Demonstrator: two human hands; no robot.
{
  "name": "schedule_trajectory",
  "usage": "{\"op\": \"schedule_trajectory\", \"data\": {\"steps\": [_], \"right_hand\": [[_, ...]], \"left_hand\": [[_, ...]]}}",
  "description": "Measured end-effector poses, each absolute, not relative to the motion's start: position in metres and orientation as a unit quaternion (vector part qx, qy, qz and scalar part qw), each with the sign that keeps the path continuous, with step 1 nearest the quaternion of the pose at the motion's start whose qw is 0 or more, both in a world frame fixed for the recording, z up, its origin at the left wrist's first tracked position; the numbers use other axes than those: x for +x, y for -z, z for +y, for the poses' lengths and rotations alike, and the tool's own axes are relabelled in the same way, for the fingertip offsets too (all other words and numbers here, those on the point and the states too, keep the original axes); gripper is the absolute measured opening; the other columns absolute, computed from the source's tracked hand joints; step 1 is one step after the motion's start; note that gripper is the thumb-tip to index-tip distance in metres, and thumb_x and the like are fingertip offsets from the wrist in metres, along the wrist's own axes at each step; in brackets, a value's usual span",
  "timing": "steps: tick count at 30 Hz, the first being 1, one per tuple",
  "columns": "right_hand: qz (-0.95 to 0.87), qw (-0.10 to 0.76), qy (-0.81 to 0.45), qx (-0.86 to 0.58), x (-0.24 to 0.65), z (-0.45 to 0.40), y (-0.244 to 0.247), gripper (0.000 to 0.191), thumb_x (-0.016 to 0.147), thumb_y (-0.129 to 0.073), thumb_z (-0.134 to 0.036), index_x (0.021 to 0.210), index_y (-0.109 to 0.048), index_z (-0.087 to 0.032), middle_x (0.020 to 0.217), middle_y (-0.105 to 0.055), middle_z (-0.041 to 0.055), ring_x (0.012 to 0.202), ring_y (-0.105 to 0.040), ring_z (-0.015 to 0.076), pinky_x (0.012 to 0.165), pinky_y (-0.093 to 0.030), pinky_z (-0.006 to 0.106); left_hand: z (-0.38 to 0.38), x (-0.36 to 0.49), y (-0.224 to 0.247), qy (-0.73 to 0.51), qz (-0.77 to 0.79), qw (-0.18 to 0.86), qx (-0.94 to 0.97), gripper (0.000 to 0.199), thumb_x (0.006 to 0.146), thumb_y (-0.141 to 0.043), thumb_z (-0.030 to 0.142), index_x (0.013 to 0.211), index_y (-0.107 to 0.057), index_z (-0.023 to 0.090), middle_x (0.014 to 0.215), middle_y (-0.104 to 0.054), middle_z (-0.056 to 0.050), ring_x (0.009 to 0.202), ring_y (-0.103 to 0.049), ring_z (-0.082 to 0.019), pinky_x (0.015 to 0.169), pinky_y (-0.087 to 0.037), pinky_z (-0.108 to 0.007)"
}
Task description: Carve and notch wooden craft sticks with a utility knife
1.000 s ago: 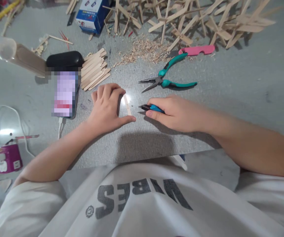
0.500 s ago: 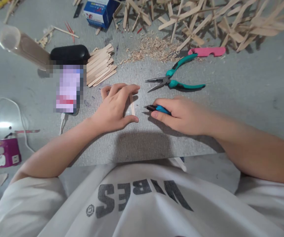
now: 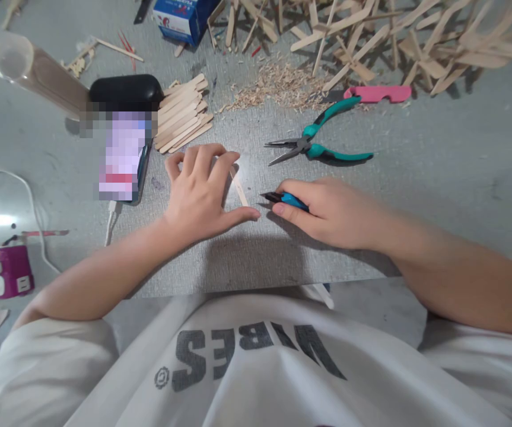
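The left hand (image 3: 200, 193) lies on the table (image 3: 460, 178) to the left of the pliers (image 3: 313, 145) and nearer the wearer, its fingers and thumb spread, with the thumb well apart from the forefinger. Between those two lies a short wooden stick (image 3: 239, 188), to the near left of the pliers; whether the hand presses on its ends, I cannot tell. The right hand (image 3: 322, 213), directly on the near side of the pliers, is closed around a blue tool (image 3: 295, 201), the thumb and forefinger pinching it near its dark tip, which points left toward the stick and stops short of it. The pliers themselves lie with their jaws parted, pointing left. Just beyond them, a pink knife (image 3: 382, 93) meets their far handle, and chips (image 3: 277, 86) are scattered past their jaws. A fan of sticks (image 3: 184, 115) lies to the left of the pliers, and farther left are a phone (image 3: 122, 157) and a black case (image 3: 124, 92). Well beyond the pliers stand a blue box (image 3: 182, 24), to the left, and a tangle of joined sticks (image 3: 362, 35).
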State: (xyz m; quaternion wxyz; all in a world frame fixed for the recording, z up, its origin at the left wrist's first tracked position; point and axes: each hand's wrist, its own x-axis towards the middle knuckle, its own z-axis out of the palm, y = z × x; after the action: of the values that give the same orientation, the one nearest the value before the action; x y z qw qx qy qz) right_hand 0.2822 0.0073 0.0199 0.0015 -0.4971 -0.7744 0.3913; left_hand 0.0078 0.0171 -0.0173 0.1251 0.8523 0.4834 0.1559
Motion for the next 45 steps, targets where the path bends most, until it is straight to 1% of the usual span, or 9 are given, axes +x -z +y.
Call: {"op": "schedule_trajectory", "data": {"steps": [6,11,16,23,27,32,35,40,45], "right_hand": [[-0.769,-0.012,-0.399,-0.5,0.281,0.007,-0.023,0.031,0.109,-0.053,-0.053,0.09,-0.047,-0.029,0.069,-0.054,0.0008,0.067,-0.049,0.0245,0.069,-0.027,0.038],[-0.769,-0.001,-0.408,-0.493,0.283,0.008,-0.022,0.034,0.109,-0.054,-0.054,0.088,-0.045,-0.029,0.066,-0.053,-0.0005,0.064,-0.049,0.0235,0.069,-0.029,0.038],[-0.771,-0.009,-0.414,-0.484,0.284,0.01,-0.023,0.037,0.11,-0.054,-0.056,0.087,-0.045,-0.029,0.066,-0.054,-0.0007,0.064,-0.05,0.0229,0.069,-0.03,0.038],[-0.774,0.007,-0.429,-0.466,0.288,0.013,-0.019,0.035,0.108,-0.057,-0.054,0.085,-0.049,-0.029,0.064,-0.055,-0.0015,0.063,-0.052,0.0215,0.069,-0.033,0.038],[-0.714,0.028,-0.541,-0.445,0.295,0.016,-0.021,0.035,0.111,-0.057,-0.056,0.089,-0.053,-0.029,0.06,-0.058,-0.0044,0.056,-0.055,0.0195,0.064,-0.038,0.036],[-0.651,0.055,-0.592,-0.473,0.294,0.014,-0.031,0.032,0.115,-0.057,-0.048,0.089,-0.052,-0.029,0.057,-0.059,-0.0074,0.053,-0.056,0.0168,0.059,-0.041,0.033],[-0.657,0.042,-0.585,-0.475,0.291,0.013,-0.033,0.033,0.114,-0.059,-0.047,0.088,-0.051,-0.028,0.058,-0.058,-0.008,0.053,-0.057,0.0159,0.059,-0.041,0.033],[-0.661,0.041,-0.577,-0.478,0.291,0.012,-0.035,0.033,0.114,-0.059,-0.049,0.09,-0.052,-0.027,0.062,-0.058,-0.0069,0.054,-0.057,0.0153,0.061,-0.04,0.033],[-0.684,0.051,-0.556,-0.47,0.294,0.014,-0.03,0.037,0.113,-0.061,-0.055,0.09,-0.052,-0.027,0.063,-0.059,-0.0049,0.058,-0.054,0.0163,0.065,-0.037,0.035]], "left_hand": [[0.009,0.011,0.014,-0.121,0.468,0.138,0.865,0.07,0.094,-0.076,0.083,0.125,-0.073,0.021,0.151,-0.065,-0.024,0.143,-0.053,-0.053,0.118,-0.03,-0.069],[0.018,0.009,0.016,-0.124,0.407,0.167,0.889,0.044,0.101,-0.076,0.058,0.129,-0.079,0.025,0.15,-0.069,-0.019,0.141,-0.053,-0.047,0.113,-0.035,-0.066],[0.021,0.007,0.014,-0.128,0.423,0.192,0.876,0.063,0.098,-0.074,0.062,0.149,-0.069,0.025,0.146,-0.074,-0.017,0.142,-0.054,-0.047,0.114,-0.035,-0.064],[0.03,0.004,0.009,-0.101,0.341,0.275,0.893,0.079,0.09,-0.072,0.04,0.166,-0.056,0.025,0.152,-0.075,-0.016,0.155,-0.054,-0.041,0.122,-0.031,-0.061],[0.033,0.001,0.006,-0.12,0.295,0.317,0.894,0.084,0.086,-0.062,0.03,0.17,-0.054,0.027,0.15,-0.075,-0.013,0.149,-0.059,-0.036,0.122,-0.037,-0.059],[0.032,0.001,0.005,-0.12,0.342,0.248,0.898,0.04,0.092,-0.066,0.04,0.129,-0.079,0.03,0.137,-0.072,-0.014,0.138,-0.058,-0.042,0.116,-0.039,-0.066],[0.031,0.002,0.011,-0.113,0.319,0.212,0.917,0.019,0.101,-0.065,0.037,0.103,-0.082,0.028,0.131,-0.073,-0.012,0.138,-0.056,-0.043,0.114,-0.035,-0.067],[0.024,0.004,0.02,-0.178,0.297,0.155,0.925,0.028,0.108,-0.055,0.021,0.103,-0.082,0.027,0.126,-0.074,-0.01,0.129,-0.06,-0.035,0.106,-0.035,-0.059],[0.01,0.004,0.004,-0.169,0.308,0.046,0.935,0.016,0.099,-0.061,0.022,0.109,-0.073,0.02,0.122,-0.074,-0.012,0.107,-0.065,-0.03,0.101,-0.04,-0.055]]}}
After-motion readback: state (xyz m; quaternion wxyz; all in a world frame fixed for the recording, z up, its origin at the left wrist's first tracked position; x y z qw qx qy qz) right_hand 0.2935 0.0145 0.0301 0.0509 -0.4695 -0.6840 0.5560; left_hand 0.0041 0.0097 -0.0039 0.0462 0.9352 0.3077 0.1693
